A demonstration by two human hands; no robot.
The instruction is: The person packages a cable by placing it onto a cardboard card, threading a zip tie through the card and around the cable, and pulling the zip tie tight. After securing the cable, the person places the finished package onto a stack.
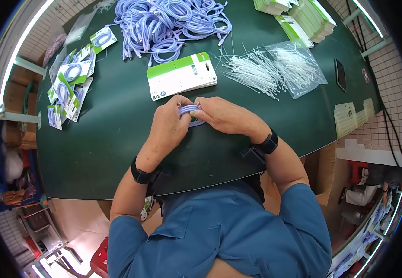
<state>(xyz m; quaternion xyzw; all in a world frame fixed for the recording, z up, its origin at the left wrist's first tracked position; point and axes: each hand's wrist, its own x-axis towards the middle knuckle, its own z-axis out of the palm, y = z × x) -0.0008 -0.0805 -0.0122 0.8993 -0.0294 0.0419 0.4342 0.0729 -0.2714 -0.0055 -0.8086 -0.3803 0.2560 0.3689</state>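
Lavender cable coil [191, 111]: thin, looped into a tight bundle, over green table [117, 120] just below card stack [181, 75]. Left hand [169, 123] and right hand [222, 116] both clenched on it.

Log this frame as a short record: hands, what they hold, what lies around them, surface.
left hand: closed on the coiled lilac cable
right hand: closed on the same coil, from the other side
surface: dark green round table
just beyond hands: stack of white and green packaging cards
far centre: heap of loose lilac cables
far right: white plastic cable ties, some spilling from a clear plastic bag
far left: packed cables on cards
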